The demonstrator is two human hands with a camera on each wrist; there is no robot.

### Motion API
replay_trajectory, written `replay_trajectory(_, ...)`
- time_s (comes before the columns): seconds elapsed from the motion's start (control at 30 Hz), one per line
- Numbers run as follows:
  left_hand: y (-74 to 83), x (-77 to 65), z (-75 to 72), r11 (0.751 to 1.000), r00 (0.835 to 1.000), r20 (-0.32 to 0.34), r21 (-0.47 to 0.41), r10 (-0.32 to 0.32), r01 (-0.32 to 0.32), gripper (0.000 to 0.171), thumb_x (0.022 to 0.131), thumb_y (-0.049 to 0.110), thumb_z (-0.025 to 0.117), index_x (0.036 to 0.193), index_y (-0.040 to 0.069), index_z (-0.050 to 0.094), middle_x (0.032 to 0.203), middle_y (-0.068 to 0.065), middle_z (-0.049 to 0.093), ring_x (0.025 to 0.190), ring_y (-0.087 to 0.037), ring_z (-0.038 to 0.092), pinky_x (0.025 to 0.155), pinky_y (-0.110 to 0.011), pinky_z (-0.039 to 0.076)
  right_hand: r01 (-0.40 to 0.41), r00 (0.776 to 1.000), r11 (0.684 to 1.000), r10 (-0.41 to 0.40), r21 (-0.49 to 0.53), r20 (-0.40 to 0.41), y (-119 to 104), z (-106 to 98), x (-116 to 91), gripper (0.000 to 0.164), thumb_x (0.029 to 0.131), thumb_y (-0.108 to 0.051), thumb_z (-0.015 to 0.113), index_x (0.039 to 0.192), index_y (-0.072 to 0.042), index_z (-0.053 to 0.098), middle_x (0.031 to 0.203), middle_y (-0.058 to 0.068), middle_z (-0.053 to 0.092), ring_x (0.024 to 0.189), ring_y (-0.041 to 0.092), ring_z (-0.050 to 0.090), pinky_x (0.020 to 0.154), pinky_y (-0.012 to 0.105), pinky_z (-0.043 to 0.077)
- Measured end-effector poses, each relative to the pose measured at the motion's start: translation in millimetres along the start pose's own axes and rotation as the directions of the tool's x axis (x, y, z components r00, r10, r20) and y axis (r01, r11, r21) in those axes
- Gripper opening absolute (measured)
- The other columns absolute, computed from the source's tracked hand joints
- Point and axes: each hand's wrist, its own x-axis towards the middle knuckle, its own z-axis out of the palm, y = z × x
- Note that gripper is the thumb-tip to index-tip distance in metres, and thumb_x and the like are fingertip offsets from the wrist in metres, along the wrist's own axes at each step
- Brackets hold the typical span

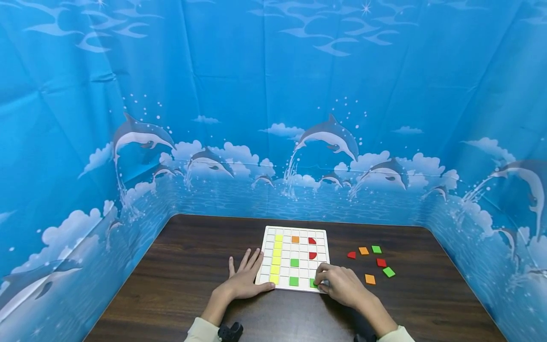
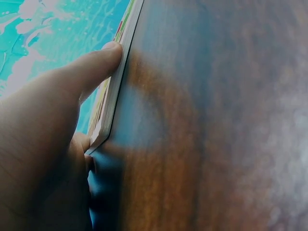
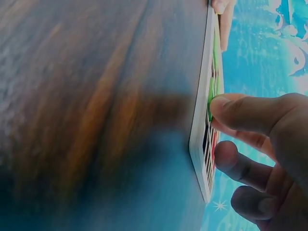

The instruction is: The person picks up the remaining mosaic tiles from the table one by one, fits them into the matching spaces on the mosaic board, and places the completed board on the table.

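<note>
Board: a thin white square gridded board [image 1: 304, 262] lies flat on the dark brown wood-grain table [image 1: 171, 289], between the two hands.
Left hand: the left hand [image 1: 242, 281] spreads its fingers wide at the board's left side, thumb resting on the near edge by the corner; it grips no piece.
Right hand: the right hand [image 1: 342, 284] pinches a flat green piece [image 1: 313, 283] narrowly between thumb and finger at the board's near right corner; the fingers partly cover it, so its full outline cannot be told.
Yellow: a column of yellow square pieces [image 1: 276, 261] runs along the board's left part.
On the grid: an orange square piece [image 1: 295, 239], two red quarter-round pieces [image 1: 313, 255] and two green square pieces [image 1: 294, 281].
Right of the board: six loose red, orange and green pieces [image 1: 370, 279] lie scattered, apart from one another.
Backdrop: blue dolphin-print cloth [image 1: 239, 95] surrounds the table.
</note>
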Motion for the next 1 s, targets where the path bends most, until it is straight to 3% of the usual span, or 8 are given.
replay_trajectory(0.6, 3.3, -5.1, -3.6, 0.999, 1.000, -0.007, -0.028, 0.017, -0.017, 0.119, 0.086, 0.089, 0.057, 0.173, 0.018, 0.017, 0.182, -0.003, 0.009, 0.169, -0.033, -0.004, 0.120, -0.076, -0.023, -0.022, 1.000, 0.999, 0.022, 0.039, -0.003, 0.6, -0.4, -3.1, 0.007, 0.093, -0.020, 0.083, 0.089, -0.026, 0.082, 0.104, -0.011, 0.072, 0.078, 0.001, 0.058, 0.060, 0.022, 0.043)
replay_trajectory(1.0, 4.4, -5.7, -5.2, 0.999, 1.000, 0.004, -0.028, 0.015, -0.015, 0.120, 0.086, 0.090, 0.055, 0.174, 0.019, 0.013, 0.182, -0.002, 0.005, 0.169, -0.031, -0.007, 0.120, -0.075, -0.025, -0.048, 0.999, 0.998, 0.048, 0.045, -0.001, 4.2, -4.6, -8.2, 0.008, 0.093, -0.019, 0.083, 0.100, -0.022, 0.085, 0.107, -0.008, 0.076, 0.079, 0.003, 0.060, 0.061, 0.022, 0.043)
